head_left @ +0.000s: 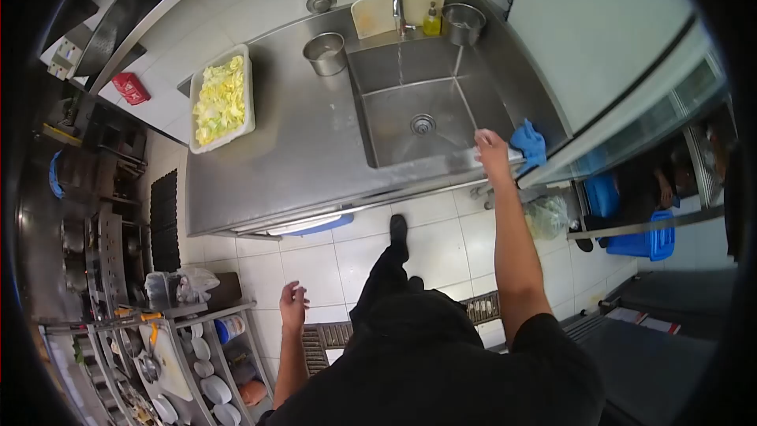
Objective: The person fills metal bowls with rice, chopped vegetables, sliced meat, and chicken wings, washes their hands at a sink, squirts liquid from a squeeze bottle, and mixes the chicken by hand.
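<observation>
My right hand [492, 155] is over the front right rim of the steel sink [406, 106], its fingers bent and loosely apart, with nothing visible in them. Just right of it a blue cloth [529, 144] lies bunched on the rim. A thin stream of water runs from the tap [399, 12] into the basin. My left hand [293, 305] hangs low over the tiled floor, away from the counter. Its fingers are slightly curled and apart, and it holds nothing.
On the steel counter [292, 138] stand a white tub [251, 102] of chopped leafy vegetable and a metal pot [326, 55]. Behind the sink are a cutting board [374, 17], a soap bottle [432, 22] and another pot [464, 25]. A rack [185, 323] with dishes stands lower left.
</observation>
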`<state>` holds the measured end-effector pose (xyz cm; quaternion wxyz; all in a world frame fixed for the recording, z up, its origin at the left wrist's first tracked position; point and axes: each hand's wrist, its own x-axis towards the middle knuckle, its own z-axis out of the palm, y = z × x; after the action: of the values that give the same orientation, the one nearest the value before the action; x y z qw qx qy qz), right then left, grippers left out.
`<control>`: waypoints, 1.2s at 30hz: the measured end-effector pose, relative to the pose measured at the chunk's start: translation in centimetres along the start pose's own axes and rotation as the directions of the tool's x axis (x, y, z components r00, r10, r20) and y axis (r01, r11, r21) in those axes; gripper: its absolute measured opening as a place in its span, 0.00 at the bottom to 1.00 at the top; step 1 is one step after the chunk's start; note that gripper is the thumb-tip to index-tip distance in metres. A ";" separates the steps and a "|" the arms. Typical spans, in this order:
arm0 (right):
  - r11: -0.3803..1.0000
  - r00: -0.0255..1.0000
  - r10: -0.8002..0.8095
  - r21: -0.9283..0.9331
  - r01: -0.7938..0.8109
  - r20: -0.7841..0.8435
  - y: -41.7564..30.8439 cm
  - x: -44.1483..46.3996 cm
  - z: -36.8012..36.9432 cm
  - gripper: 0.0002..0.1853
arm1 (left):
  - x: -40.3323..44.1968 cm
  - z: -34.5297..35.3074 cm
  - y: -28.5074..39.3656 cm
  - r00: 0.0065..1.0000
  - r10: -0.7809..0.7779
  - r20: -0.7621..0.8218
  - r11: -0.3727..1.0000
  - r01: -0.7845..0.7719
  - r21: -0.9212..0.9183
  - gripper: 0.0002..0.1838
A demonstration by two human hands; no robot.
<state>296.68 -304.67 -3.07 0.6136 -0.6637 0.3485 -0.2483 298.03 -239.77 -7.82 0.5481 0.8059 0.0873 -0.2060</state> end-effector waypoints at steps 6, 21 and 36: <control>0.650 0.900 -0.414 -0.646 0.400 0.140 -2.4 20.7 12.4 0.27 | 16.6 11.3 17.9 0.952 0.304 -0.029 0.946 -0.305 -0.108 0.16; 0.372 0.908 -0.258 -0.833 0.409 0.330 2.6 40.3 22.0 0.40 | 33.4 36.2 38.6 0.863 0.331 0.381 0.928 -0.225 -0.297 0.21; 0.827 0.885 0.250 0.389 -0.406 0.393 4.1 35.6 29.2 0.27 | 52.9 56.4 33.9 0.879 -0.023 0.477 0.697 0.356 -0.622 0.29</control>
<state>340.69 -313.31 -14.27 0.8355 -0.4596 0.2839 -0.1001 344.68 -309.17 -19.46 0.7893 0.4602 0.1189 -0.3887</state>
